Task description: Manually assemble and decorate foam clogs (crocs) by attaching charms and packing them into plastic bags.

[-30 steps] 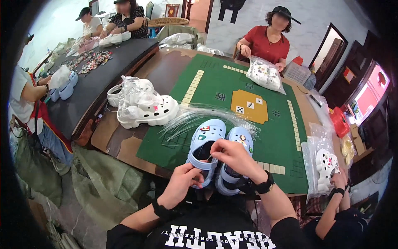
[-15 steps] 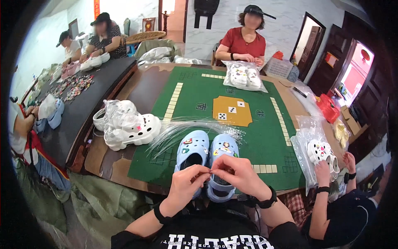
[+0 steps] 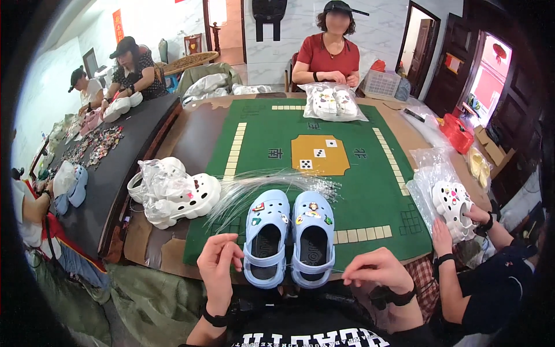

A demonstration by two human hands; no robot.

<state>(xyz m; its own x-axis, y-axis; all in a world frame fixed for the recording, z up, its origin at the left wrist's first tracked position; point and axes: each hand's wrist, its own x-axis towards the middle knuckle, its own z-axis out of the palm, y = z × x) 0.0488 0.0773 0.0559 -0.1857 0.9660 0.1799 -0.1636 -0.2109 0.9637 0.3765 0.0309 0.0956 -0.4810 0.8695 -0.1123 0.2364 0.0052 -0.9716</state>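
A pair of light blue clogs (image 3: 313, 234) with colourful charms on the toes stands side by side at the table's near edge, heels toward me. To the left of the pair is my left hand (image 3: 219, 260), its fingers bent in and closed; anything between them is too small to make out. On the other side my right hand (image 3: 381, 270) has its fingertips pinched together, with a thin clear strand faintly showing between them and the right clog's heel strap. Beyond the toes lies a loose bundle of clear plastic strands (image 3: 272, 188).
White clogs in clear plastic (image 3: 176, 194) lie to the left on the table. A bagged white pair (image 3: 332, 104) is before a person in red across the green mat (image 3: 260, 133). At right, another person's hands handle a white clog (image 3: 454, 202). Others work at a dark table (image 3: 133, 127).
My hands were together, pinching above the clogs' heels; they have moved apart, one to each side. The clogs are now uncovered. The person at right has brought both hands onto the white clog.
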